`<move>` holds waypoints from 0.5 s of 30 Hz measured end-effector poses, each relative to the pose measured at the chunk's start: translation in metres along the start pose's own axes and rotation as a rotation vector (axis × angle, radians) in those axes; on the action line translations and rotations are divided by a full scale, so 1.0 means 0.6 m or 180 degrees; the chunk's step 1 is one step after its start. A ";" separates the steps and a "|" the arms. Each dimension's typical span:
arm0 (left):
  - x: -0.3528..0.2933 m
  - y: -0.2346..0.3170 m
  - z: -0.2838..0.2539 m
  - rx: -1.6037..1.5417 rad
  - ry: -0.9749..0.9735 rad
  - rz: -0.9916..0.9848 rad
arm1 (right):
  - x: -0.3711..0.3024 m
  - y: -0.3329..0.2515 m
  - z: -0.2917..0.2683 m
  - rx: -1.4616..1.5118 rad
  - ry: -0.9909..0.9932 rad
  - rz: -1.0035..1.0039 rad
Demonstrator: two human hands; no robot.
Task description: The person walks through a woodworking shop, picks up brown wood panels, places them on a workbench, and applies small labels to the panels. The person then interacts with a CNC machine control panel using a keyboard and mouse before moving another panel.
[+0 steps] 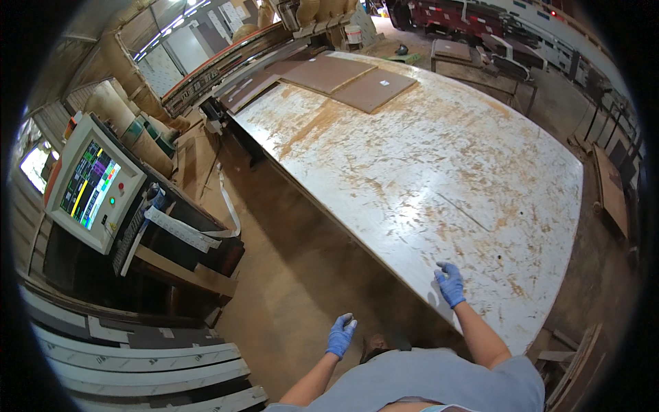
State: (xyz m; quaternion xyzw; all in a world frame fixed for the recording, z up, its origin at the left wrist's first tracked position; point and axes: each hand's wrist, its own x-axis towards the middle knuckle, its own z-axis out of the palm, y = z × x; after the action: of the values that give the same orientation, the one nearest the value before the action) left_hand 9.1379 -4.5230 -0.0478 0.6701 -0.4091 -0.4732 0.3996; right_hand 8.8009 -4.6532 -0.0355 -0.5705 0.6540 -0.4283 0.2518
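Both of my hands wear blue gloves with pale, worn fingertips. My left hand [341, 335] hangs in the air above the floor, to the left of the big work table. Its fingers are loosely bent and I see nothing in them. My right hand [450, 284] is over the near left edge of the white table top [412, 192], its fingers apart and empty. Whether it touches the surface, I cannot tell. Scuffs and brown sawdust cover the table. Toward its far end lie flat brown panels [377, 89] with small white labels.
A control console [89, 185] with a lit screen and buttons stands at the left. Long strips [144, 357] are stacked at the lower left. A machine gantry [240, 62] spans the far end. Brown boards [609, 192] lean at the right.
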 end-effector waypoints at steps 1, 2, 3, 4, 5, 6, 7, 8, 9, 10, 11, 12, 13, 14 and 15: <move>0.023 -0.013 -0.030 0.0211 0.0070 0.0061 | 0.019 -0.018 0.024 -0.0064 -0.0027 -0.0100; 0.045 0.011 -0.046 0.0136 0.0067 -0.0047 | 0.040 -0.021 0.040 -0.0160 0.0013 -0.0202; 0.068 0.037 -0.057 0.0065 0.0055 -0.0156 | 0.058 -0.012 0.058 -0.0225 0.0022 -0.0189; 0.092 0.061 -0.066 -0.0033 0.0084 -0.0264 | 0.080 -0.015 0.071 -0.0233 0.0070 -0.0134; 0.126 0.065 -0.071 -0.0036 0.0133 -0.0164 | 0.105 -0.017 0.084 -0.0244 0.0123 -0.0074; 0.164 0.065 -0.074 -0.0039 0.0178 -0.0066 | 0.131 -0.017 0.095 -0.0258 0.0178 -0.0011; 0.206 0.066 -0.077 -0.0043 0.0222 0.0041 | 0.159 -0.018 0.104 -0.0346 0.0302 0.0003; 0.245 0.077 -0.080 -0.0025 0.0212 0.0187 | 0.190 -0.017 0.115 -0.0276 0.0416 -0.0018; 0.293 0.091 -0.081 -0.0008 0.0200 0.0331 | 0.229 -0.016 0.128 -0.0209 0.0529 -0.0038; 0.336 0.105 -0.078 0.0002 0.0170 0.0462 | 0.259 -0.010 0.135 -0.0160 0.0645 -0.0045; 0.378 0.125 -0.079 0.0217 0.0280 0.0732 | 0.290 -0.010 0.144 -0.0448 0.0544 -0.0010; 0.419 0.144 -0.081 0.0430 0.0384 0.1003 | 0.326 -0.010 0.155 -0.0344 0.0490 0.0075; 0.457 0.164 -0.085 0.0658 0.0472 0.1265 | 0.363 -0.019 0.168 -0.0236 0.0436 0.0185; 0.498 0.202 -0.092 0.0991 0.0490 0.1489 | 0.406 -0.031 0.183 -0.0112 0.0422 0.0289; 0.538 0.240 -0.101 0.1319 0.0498 0.1721 | 0.444 -0.045 0.199 -0.0154 0.0362 0.0212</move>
State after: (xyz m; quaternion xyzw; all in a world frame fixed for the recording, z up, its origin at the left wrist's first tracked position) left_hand 9.2417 -4.8628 -0.0001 0.6387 -0.6273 -0.2043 0.3961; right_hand 8.8537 -4.9415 -0.0309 -0.5291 0.6960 -0.4354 0.2145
